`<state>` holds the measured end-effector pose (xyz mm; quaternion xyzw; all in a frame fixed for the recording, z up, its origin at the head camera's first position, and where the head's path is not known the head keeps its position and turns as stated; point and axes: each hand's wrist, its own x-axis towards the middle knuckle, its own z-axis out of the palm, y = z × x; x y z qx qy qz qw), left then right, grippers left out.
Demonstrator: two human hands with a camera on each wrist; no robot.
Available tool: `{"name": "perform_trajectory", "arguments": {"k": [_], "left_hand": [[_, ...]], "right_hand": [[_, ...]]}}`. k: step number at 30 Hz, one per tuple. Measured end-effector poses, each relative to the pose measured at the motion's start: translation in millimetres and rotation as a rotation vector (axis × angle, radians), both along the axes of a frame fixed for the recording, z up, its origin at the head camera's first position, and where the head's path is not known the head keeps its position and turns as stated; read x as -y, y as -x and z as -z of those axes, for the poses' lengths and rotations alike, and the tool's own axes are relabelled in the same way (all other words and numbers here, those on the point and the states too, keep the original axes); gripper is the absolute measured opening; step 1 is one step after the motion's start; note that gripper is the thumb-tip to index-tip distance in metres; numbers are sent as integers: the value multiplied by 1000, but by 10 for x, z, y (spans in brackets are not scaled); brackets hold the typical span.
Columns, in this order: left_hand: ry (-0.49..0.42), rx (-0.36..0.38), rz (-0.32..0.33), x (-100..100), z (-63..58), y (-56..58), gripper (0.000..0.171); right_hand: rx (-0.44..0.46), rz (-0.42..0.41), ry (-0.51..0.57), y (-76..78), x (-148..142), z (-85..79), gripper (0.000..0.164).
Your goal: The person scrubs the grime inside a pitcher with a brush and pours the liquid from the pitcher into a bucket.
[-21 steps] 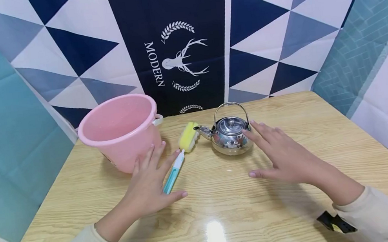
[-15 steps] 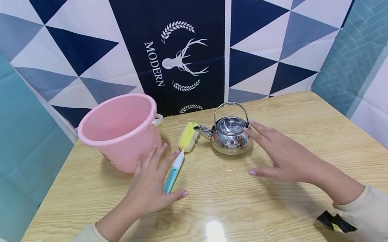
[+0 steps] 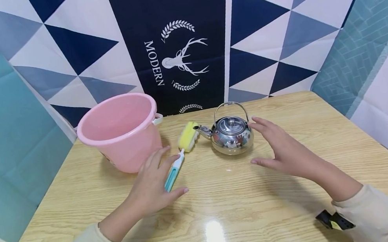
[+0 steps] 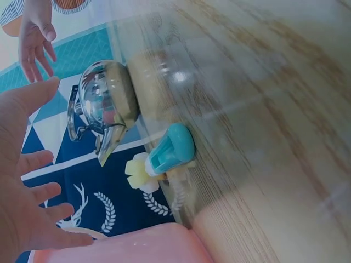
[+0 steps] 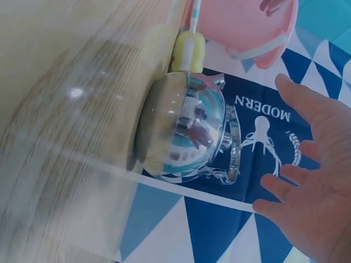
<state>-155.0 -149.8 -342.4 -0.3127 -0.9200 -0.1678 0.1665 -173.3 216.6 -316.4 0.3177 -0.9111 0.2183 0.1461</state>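
My left hand (image 3: 151,184) hovers above the table in the head view, fingers spread and slightly bent, holding nothing. Just beyond it stands a pink bucket (image 3: 126,150) with a white handle. Beside that hand lies a sponge brush (image 3: 187,137) with a yellow head and a teal and white handle; my fingers partly cover the handle's near end. A shiny steel teapot (image 3: 231,136), its hoop handle upright, has its spout towards the brush head. My right hand (image 3: 286,150) is raised to the right of the teapot, and the right wrist view (image 5: 323,181) shows a gap between them.
All of it rests on a wood-grain table (image 3: 224,204) with a bright light reflection near the front. A patterned cloth (image 3: 180,59) hangs directly behind the table's back edge. Teal and white coverings (image 3: 369,63) close off the sides.
My right hand has shifted slightly up and to the right, away from the teapot. The left hand's fingers have bent a little and drawn back from the bucket. The objects have stayed put.
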Motion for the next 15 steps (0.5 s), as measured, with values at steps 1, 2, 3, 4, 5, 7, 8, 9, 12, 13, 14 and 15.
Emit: {"name": "perform_trajectory", "arguments": {"k": [1,2,3,4,5,7,8,9,12,13,14,15], "left_hand": [[-11,-2,6,-3,-1,5,77],[-21,-2,9,-6,-3,7,77],[-31,0,12,-9,-4,10,76],[-42,3,15,-12,-5,12,76],[-53,7,18,-15,-6,14,75],[-75,17,25,-24,-7,16,74],[-82,19,28,-28,-6,17,74],[-91,17,35,-32,-4,20,73],[-114,4,58,-49,5,32,72],[-118,1,65,-54,10,37,72],[-121,-2,71,-58,15,42,72],[-126,-6,77,-64,18,46,72]], "right_hand": [[-7,-1,10,8,-6,1,88],[-15,-2,20,16,-11,2,88],[-24,-2,30,24,-15,3,87],[-35,0,41,32,-20,6,87],[-47,4,54,41,-23,9,86],[-70,23,77,57,-27,19,84],[-82,32,91,65,-28,24,84],[-93,42,104,71,-29,30,83],[-106,77,133,79,-29,44,82],[-106,84,140,84,-30,49,83],[-102,90,145,87,-30,51,83],[-96,98,149,91,-33,56,84]]}}
